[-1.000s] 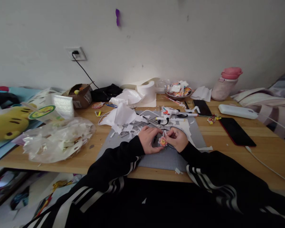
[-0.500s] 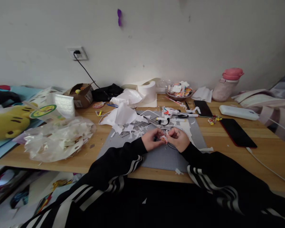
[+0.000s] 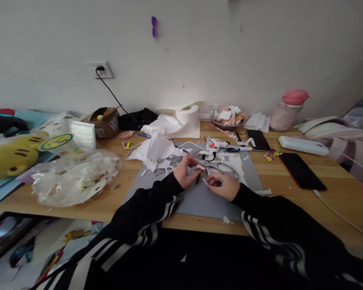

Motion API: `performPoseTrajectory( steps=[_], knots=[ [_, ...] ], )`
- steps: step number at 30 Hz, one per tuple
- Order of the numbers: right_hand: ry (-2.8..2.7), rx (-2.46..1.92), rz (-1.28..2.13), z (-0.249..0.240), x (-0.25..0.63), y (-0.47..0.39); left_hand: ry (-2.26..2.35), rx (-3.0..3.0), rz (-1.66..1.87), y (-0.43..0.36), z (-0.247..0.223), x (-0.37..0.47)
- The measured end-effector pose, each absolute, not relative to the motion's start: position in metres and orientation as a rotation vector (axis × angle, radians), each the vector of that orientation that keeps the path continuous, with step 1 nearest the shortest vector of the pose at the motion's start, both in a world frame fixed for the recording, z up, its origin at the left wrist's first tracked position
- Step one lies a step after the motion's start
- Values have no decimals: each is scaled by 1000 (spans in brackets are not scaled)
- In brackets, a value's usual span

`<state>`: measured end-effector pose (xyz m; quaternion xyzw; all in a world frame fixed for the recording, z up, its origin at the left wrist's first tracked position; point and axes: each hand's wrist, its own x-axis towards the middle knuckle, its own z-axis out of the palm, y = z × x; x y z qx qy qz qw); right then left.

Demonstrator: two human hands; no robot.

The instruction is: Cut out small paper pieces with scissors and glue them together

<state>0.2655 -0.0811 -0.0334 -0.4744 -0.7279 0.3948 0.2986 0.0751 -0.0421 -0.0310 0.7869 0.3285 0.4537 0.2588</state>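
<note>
Over the grey mat (image 3: 205,203), my left hand (image 3: 185,173) pinches a small white and orange-red paper cutout (image 3: 200,168). To its right, my right hand (image 3: 225,186) has its thumb and fingertips closed on a thin white paper strip (image 3: 205,182). The hands are a little apart. Just beyond them lie scissors (image 3: 228,169) with grey handles, on the mat. A small dark object (image 3: 198,179), too small to make out, shows below the cutout. Farther back is a white hot glue gun (image 3: 214,143) beside a marker (image 3: 226,154). Paper scraps (image 3: 164,164) are scattered left of my hands.
At the left lie a plastic bag (image 3: 75,177) of scraps and a yellow plush toy (image 3: 13,157). A paper roll (image 3: 187,119) and a bowl (image 3: 226,125) of cutouts stand behind. Phones (image 3: 302,171), a power bank (image 3: 304,145) and a pink bottle (image 3: 287,112) are at right.
My hands have drawn apart; they were together around the cutout. My right hand has moved lower and now has a white strip. The scissors are less covered.
</note>
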Motion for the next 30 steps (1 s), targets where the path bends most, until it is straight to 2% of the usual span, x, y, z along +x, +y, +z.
performPoseTrajectory(
  steps=[4,9,16,21,24,30],
  knots=[
    [-2242,-1093,804,-34,264,-83,783,2284,1227,-43,-29,74],
    [-2248,-1013,606,-31,267,-81,667,2386,1293,-44,-21,72],
    [-2005,-1652,278,-6,289,-42,744,2235,1249,-44,-28,73],
    [-1876,-2010,333,3,290,4,872,2043,1244,-41,-34,72],
    [-1743,-1907,633,-3,287,28,935,2112,1258,-42,-28,70],
    [-1508,-1809,840,-18,296,39,943,2125,1324,-38,-21,67]
  ],
)
